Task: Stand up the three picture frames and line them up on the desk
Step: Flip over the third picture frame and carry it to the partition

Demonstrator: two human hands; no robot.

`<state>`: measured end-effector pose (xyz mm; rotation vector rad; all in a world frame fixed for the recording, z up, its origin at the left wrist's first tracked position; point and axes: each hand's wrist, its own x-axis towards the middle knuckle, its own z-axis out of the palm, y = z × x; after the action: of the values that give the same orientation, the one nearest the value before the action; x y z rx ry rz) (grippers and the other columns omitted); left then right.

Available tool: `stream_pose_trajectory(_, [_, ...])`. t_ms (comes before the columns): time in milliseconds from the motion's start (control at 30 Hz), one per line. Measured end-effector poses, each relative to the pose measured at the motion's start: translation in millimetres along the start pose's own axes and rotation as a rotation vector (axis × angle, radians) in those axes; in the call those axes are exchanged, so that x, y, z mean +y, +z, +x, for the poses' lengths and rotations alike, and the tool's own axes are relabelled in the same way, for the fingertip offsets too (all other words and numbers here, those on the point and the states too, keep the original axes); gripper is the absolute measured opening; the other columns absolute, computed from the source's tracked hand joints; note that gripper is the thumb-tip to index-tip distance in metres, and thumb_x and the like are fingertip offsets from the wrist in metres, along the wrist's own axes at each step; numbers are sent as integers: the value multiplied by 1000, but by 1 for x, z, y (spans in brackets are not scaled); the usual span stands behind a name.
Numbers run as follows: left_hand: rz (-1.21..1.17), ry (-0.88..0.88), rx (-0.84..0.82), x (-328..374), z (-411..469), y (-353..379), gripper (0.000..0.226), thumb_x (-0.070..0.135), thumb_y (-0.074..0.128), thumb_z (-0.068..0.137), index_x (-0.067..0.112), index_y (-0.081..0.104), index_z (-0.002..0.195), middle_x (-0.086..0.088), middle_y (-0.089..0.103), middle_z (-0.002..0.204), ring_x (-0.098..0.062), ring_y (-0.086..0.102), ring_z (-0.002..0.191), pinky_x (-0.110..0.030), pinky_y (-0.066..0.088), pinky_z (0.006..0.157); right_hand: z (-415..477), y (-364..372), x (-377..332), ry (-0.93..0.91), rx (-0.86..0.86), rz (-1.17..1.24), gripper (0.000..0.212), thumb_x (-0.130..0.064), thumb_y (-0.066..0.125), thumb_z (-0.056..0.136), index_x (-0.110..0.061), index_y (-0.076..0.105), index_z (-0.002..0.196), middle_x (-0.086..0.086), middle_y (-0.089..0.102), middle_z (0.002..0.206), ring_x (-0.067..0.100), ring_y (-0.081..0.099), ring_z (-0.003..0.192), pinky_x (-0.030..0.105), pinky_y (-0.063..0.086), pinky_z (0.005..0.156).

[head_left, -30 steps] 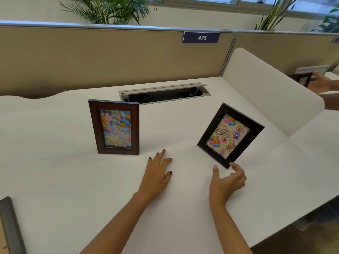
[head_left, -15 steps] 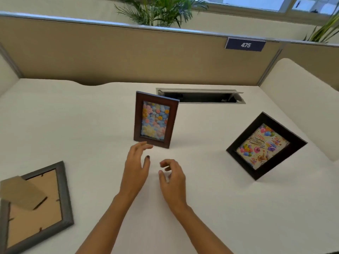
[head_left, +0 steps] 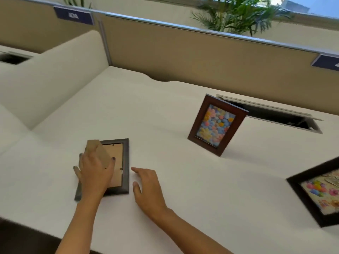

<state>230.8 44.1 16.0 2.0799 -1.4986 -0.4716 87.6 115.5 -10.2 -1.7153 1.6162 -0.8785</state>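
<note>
**Left hand on the face-down frame, two frames already up**

Your left fingers are spread and laid flat over the back of the grey frame, thumb side by the cardboard easel flap, little finger hanging off the frame's left edge. They're pressing on it, not curled round it – no real grip yet. Left hand covers most of the backing board.

Your right fingers are loosely extended, index pointing at the grey frame's right edge, just beside it w/o touching. Right hand is open, holding nothing, low over the bench; can't tell if the palm touches.

Grey frame lies face down, front-left part of the bench, near the front edge, easel flap lifted off the back.

Further out: brown frame w/ the flower pic stands upright, leaning back a bit, mid bench, just in front of the open cable tray. Black frame w/ the balloon pic is at the right edge of view, partly cut off, sitting rotated, well apart from the brown one.

Beyond: tan partition along the back, white side divider on the left, plant behind the partition.
</note>
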Motion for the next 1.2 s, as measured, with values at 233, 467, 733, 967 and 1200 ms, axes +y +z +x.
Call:
stream_pose_trajectory(233, [-91,-165,-81,-29,-13,-20,69,34,57,88,12,21,144,-25,44,138,-42,42,125,-54,35,103,4,29,-18,20,-9,-12,48,-1,37,95,-21,42,139,3,56,121,11,41,115,6,30,94])
stream_pose_trajectory(467, [-426,-284,-88,-23,-10,-34,52,43,53,89,16,31,128,-17,53,121,-27,52,98,-33,42,74,1,20,-21,164,76,206,66,21,38,82,-28,54,125,-3,59,121,4,54,113,7,36,99])
stream_pose_trajectory(733, [-600,-425,-213,-31,11,-53,36,14,60,83,23,51,116,-5,66,95,-19,60,78,-30,44,57,9,5,-13,110,98,270,47,15,59,76,-21,66,106,-2,68,98,6,65,90,13,53,79])
stream_pose_trajectory(967, [-681,-384,-310,-12,16,-59,47,-1,50,83,31,51,119,-16,63,94,-28,60,71,-34,49,55,5,-3,3,-86,55,160,57,9,72,71,-20,59,119,-4,47,124,8,52,112,17,50,92])
stream_pose_trajectory(1200, [-800,-463,-414,6,11,-57,42,6,57,83,22,60,122,-18,63,110,-23,57,79,-29,45,55,14,-24,3,-225,345,62,40,12,66,78,-14,66,108,2,61,117,10,56,113,23,51,95])
